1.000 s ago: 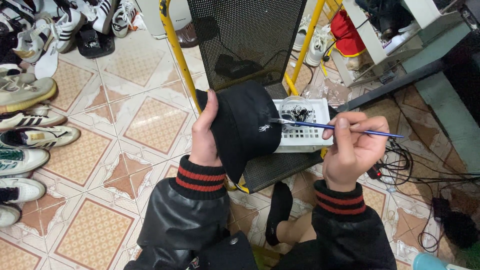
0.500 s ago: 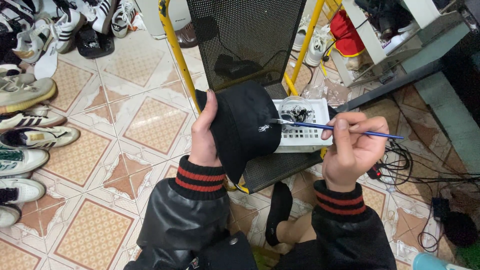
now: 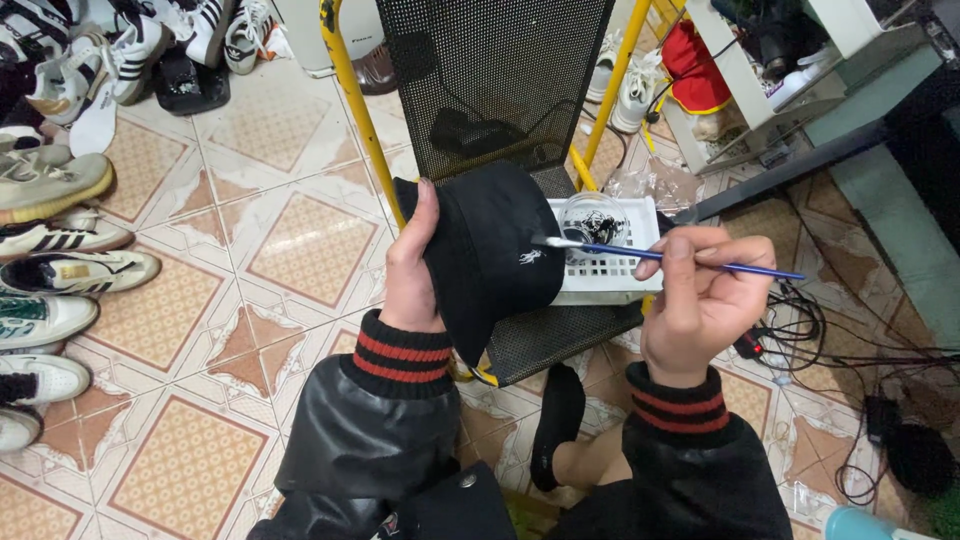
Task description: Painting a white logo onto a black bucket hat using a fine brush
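My left hand [image 3: 412, 270] grips a black bucket hat [image 3: 485, 250] from its left side, thumb along the crown. The hat bears a small white embroidered figure [image 3: 530, 258] on its front. My right hand [image 3: 700, 300] pinches a thin blue paintbrush [image 3: 680, 258], and its white-tipped bristles touch the hat just above the figure. Behind the hat, a white slotted basket [image 3: 610, 270] rests on the seat and holds a round clear dish [image 3: 595, 218] with dark smears.
The basket rests on a black mesh chair with yellow legs [image 3: 345, 90]. Several sneakers [image 3: 60, 240] line the tiled floor at left. A shelf unit [image 3: 770, 90] stands at the upper right, and tangled cables [image 3: 850, 340] lie at right. My black-socked foot [image 3: 558, 420] is below the seat.
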